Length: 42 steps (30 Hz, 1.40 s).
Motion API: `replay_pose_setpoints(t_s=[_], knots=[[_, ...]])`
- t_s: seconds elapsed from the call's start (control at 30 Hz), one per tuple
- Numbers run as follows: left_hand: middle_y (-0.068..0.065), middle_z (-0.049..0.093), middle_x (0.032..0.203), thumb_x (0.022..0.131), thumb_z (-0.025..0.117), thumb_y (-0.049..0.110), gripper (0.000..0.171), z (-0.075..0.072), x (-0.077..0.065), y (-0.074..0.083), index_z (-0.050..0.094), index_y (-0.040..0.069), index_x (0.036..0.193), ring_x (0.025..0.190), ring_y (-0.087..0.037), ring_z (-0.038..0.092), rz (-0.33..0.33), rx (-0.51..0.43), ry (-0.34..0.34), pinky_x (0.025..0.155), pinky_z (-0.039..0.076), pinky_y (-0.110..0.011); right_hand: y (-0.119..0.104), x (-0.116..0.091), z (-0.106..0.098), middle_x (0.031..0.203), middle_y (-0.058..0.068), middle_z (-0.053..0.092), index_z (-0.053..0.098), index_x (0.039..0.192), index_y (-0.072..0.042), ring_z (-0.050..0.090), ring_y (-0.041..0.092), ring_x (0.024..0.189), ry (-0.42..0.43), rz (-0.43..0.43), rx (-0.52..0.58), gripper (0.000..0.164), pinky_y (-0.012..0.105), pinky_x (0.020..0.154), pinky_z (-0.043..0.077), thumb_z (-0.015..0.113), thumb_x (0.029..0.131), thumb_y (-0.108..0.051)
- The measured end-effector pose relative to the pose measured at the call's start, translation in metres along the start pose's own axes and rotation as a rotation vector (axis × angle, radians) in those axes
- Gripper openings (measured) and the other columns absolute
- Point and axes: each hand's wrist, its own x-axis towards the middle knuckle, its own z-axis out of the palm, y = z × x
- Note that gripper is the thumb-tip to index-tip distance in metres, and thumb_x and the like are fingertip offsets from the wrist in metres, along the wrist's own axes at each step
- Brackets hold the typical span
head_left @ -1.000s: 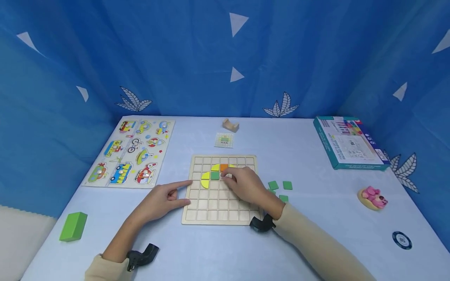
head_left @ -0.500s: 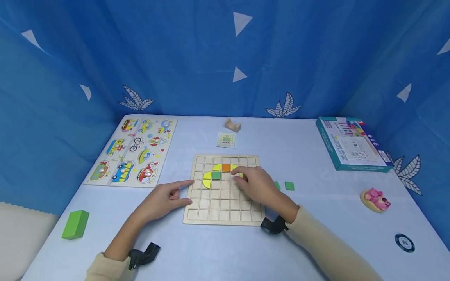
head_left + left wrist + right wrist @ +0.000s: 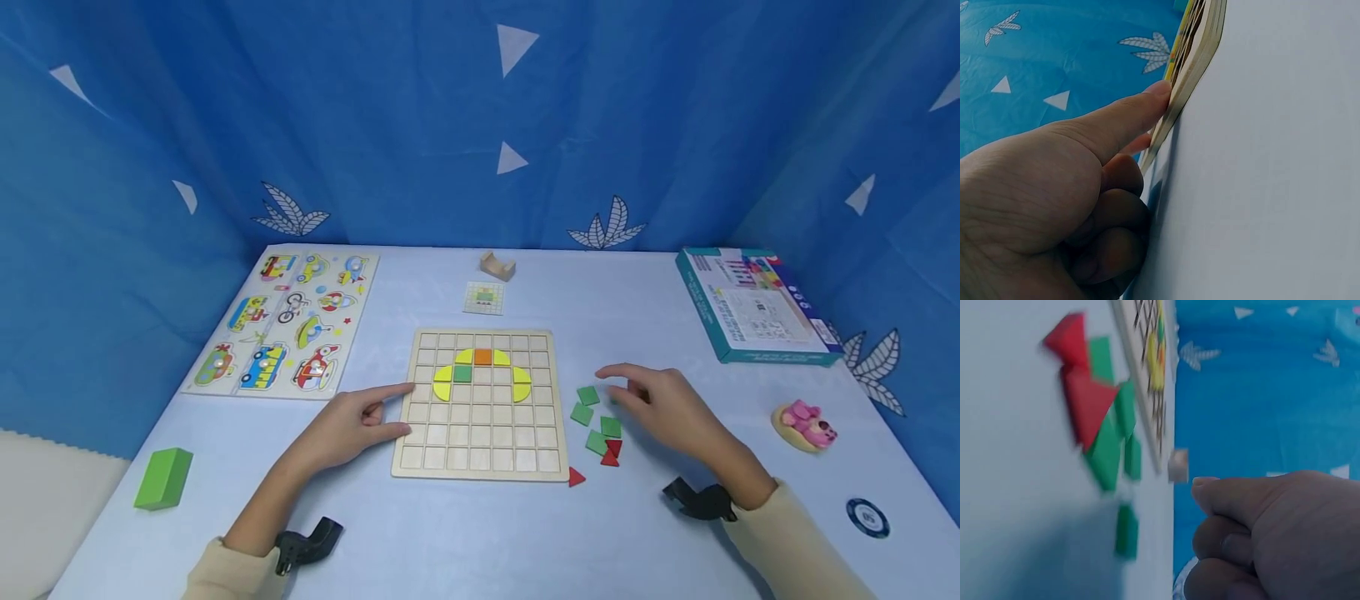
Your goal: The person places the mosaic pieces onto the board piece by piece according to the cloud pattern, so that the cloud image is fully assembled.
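Note:
In the head view, a wooden grid board (image 3: 480,442) lies at the middle of the table. On it sit yellow quarter-round tiles (image 3: 521,383), an orange square tile (image 3: 482,357) and a green square tile (image 3: 462,374). My left hand (image 3: 348,429) touches the board's left edge with forefinger and thumb extended; the left wrist view shows the thumb against that edge. Right of the board, my right hand (image 3: 663,408) hovers by loose green square tiles (image 3: 581,413), nothing visible between thumb and forefinger. Red triangle tiles (image 3: 611,458) lie just nearer, and a green tile is partly hidden by the fingers.
A small pattern card (image 3: 483,298) and a wooden holder (image 3: 498,267) stand behind the board. A vehicle puzzle (image 3: 285,325) lies back left, a green block (image 3: 163,479) front left. At right are a teal box (image 3: 757,308), a pink figurine (image 3: 804,425) and a round chip (image 3: 867,517).
My right hand has left the board and moved right to the loose tiles, uncovering the yellow tiles on the board's right half. The left hand stays at the board's edge.

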Motion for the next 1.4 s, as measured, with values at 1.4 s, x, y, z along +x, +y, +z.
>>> replay_pose_setpoints(t_s=[1.4], knots=[[0.008, 0.043, 0.058, 0.086, 0.082, 0.043, 0.06, 0.0, 0.0, 0.0, 0.063, 0.028, 0.141, 0.053, -0.009, 0.038, -0.004, 0.0, -0.008, 0.054, 0.033, -0.027, 0.036, -0.014, 0.007, 0.061, -0.007, 0.044, 0.069, 0.127, -0.011, 0.044, 0.012, 0.054, 0.04, 0.051, -0.069, 0.032, 0.025, 0.052, 0.035, 0.075, 0.095, -0.016]])
